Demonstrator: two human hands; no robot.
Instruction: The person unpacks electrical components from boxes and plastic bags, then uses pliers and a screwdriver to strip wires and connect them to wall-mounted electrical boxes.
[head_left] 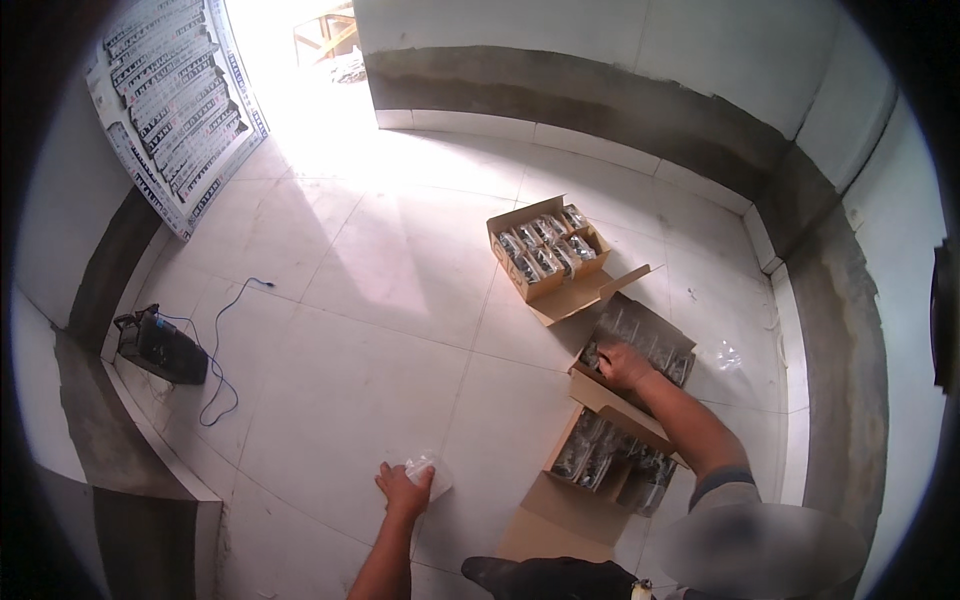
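Observation:
My left hand [404,493] is low over the tiled floor, left of the boxes. Its thumb and index finger hold a crumpled clear plastic bag [436,478], while the other fingers spread outward. My right hand [622,366] reaches into the left end of the middle cardboard box [668,336]. Its bent fingers close around something small and dark that I cannot make out. Dark plastic-wrapped items stand in rows in that box. Nearer to me, an open cardboard box [545,500] holds more wrapped items, its flap folded out toward me.
A third open cardboard box [545,284] with wrapped items stands farther back. Loose clear plastic [727,355] lies right of the middle box. At left, a black case [163,347] stands by the wall, a blue cable [222,372] beside it. A printed panel [178,105] leans near the bright doorway.

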